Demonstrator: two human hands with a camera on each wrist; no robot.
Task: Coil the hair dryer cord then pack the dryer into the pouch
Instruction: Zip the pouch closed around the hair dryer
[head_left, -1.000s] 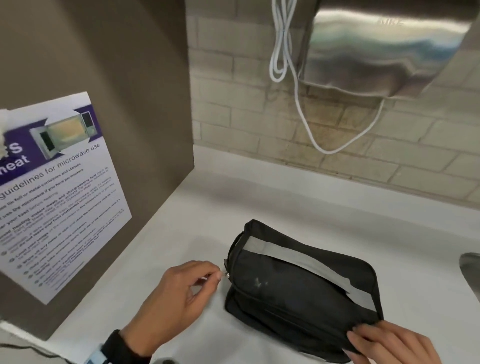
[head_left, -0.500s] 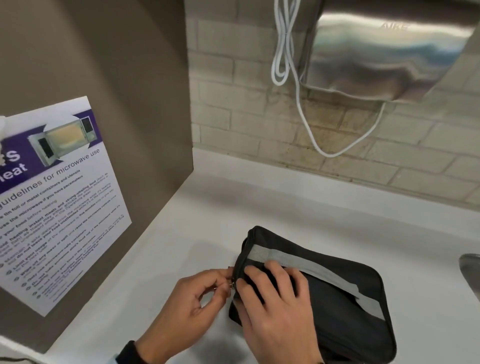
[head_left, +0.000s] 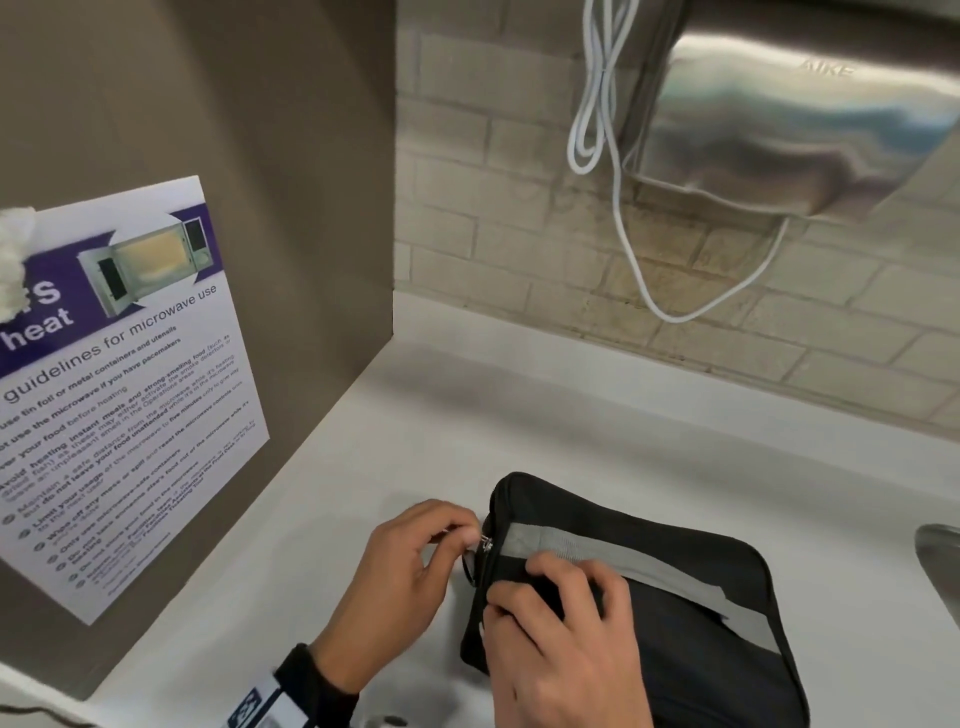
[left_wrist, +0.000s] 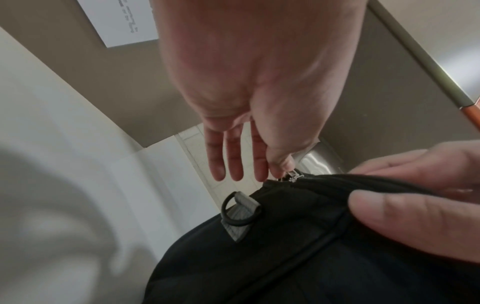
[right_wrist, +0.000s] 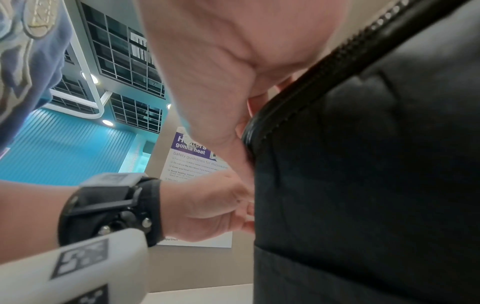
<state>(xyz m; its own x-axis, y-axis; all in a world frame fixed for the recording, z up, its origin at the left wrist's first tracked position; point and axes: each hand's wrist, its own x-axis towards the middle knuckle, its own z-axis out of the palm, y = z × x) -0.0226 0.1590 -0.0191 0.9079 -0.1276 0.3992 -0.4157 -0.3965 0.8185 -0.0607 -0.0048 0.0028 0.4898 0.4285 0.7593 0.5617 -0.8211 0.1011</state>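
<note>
Your left hand (head_left: 410, 566) pinches the zipper pull (head_left: 486, 544) while your right hand (head_left: 566, 618) grips the pouch (head_left: 691, 613); judging zipping underway, brace and pull steadily.

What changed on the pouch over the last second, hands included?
The right hand left the pouch's near right corner, crossed to its zipper end and now grips the fabric there. The left hand closed in from beside the pouch and now pinches the zipper pull. The black pouch shifted slightly on the white counter and remains shut. Poster, wall dryer and white cable unchanged.
</note>
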